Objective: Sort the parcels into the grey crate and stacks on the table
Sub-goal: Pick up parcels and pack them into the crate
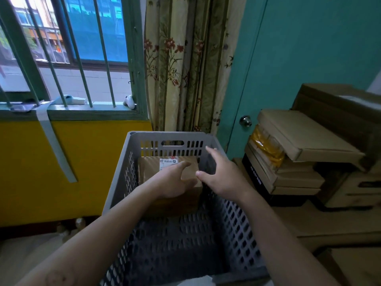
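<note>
- In the far end of the grey crate (pixel 148 150), a brown cardboard parcel (pixel 150 169) is seen, pushed close to the far wall, with its white shipping label (pixel 167 162) turned upward.
- It is judged that this corner was chosen so that the near part of the crate floor is left free for further parcels.
- The left hand (pixel 173 182) is laid on the top of the parcel, the thumb spread away from the fingers. No closed grip around the box is shown, so the hand is taken as relaxed, either setting the parcel straight or just letting it go.
- The right hand (pixel 220 174) is held over the right rim of the crate with the fingers straight and spread. Nothing is held in it; whether the rim is touched cannot be told.
- The two hands are kept apart, the right one probably ready to steady the crate or the side of the parcel.
- To the right, a stack of flat cardboard parcels (pixel 299 141) is placed on the bench (pixel 321 226), tight to the wall and well apart from the crate. The flat ones are probably stacked there because they lie stable on each other.
- The sorting is judged as only started, since only one parcel is seen lying in the crate.
</note>
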`<move>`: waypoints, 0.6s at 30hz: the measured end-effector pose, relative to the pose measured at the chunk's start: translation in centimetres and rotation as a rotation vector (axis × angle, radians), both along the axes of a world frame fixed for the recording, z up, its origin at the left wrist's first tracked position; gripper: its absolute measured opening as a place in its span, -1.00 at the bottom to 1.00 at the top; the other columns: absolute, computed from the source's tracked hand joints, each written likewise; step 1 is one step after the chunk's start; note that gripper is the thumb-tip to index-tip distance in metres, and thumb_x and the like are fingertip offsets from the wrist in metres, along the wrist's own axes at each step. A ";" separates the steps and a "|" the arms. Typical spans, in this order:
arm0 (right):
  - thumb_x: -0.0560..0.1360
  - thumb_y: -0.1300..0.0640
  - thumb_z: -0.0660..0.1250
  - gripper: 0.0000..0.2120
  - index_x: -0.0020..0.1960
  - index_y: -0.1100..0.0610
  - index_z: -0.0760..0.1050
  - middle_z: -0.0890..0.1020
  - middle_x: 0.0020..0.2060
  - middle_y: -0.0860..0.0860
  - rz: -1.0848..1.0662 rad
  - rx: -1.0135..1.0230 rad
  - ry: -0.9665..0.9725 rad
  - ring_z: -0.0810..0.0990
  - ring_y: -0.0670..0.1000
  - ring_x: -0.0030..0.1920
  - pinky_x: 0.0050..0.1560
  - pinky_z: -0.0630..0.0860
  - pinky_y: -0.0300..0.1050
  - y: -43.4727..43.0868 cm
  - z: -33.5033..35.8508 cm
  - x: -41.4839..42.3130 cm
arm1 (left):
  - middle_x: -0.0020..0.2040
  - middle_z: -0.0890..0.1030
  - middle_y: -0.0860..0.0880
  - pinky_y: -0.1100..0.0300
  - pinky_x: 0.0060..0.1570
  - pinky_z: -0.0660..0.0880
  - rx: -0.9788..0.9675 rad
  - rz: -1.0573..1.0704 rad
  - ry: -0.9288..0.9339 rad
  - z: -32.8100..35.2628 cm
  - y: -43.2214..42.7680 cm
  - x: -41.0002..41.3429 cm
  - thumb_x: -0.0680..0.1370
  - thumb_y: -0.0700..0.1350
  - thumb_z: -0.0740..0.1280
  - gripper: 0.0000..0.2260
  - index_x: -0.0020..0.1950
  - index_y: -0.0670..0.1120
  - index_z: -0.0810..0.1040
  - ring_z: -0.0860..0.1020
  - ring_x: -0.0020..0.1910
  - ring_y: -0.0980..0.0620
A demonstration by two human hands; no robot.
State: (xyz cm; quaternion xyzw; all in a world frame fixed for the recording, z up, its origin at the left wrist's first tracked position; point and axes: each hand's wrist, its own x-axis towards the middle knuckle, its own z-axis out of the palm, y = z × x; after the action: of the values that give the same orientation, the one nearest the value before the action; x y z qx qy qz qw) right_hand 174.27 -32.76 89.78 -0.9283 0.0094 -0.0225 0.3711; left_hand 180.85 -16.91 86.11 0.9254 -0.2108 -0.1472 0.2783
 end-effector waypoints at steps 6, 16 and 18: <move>0.57 0.04 0.37 -0.30 0.60 -0.03 0.10 0.19 0.57 -0.07 -0.087 0.165 -0.188 0.16 -0.05 0.55 0.54 0.19 -0.02 -2.2 0.2 -3.6 | 0.52 0.37 -0.03 0.07 0.41 0.34 -0.093 -0.052 -0.116 2.6 -3.5 -3.1 0.61 0.05 0.34 -0.39 0.60 0.02 0.18 0.34 0.48 -0.02; 0.55 0.02 0.38 -0.37 0.53 -0.19 0.19 0.25 0.50 -0.25 -0.114 0.331 -0.334 0.28 -0.18 0.46 0.36 0.27 -0.31 -7.7 0.2 -9.9 | 0.52 0.36 0.02 0.13 0.41 0.31 -0.238 -0.044 -0.239 4.9 -8.2 -8.6 0.59 0.12 0.33 -0.42 0.58 0.10 0.21 0.32 0.49 0.05; 0.55 0.02 0.38 -0.38 0.52 -0.21 0.20 0.28 0.50 -0.24 -0.117 0.351 -0.355 0.29 -0.23 0.45 0.32 0.27 -0.41 -8.8 0.3 -11.4 | 0.51 0.37 0.04 0.12 0.43 0.31 -0.285 -0.030 -0.253 5.1 -9.2 -9.9 0.59 0.11 0.34 -0.42 0.57 0.12 0.23 0.33 0.48 0.07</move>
State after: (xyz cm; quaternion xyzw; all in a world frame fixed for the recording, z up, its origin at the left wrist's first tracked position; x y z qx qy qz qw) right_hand 162.90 -41.61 90.05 -0.8291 0.0017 -0.2046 0.5204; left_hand 170.91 -26.15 91.21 0.8845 -0.2766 -0.0026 0.3756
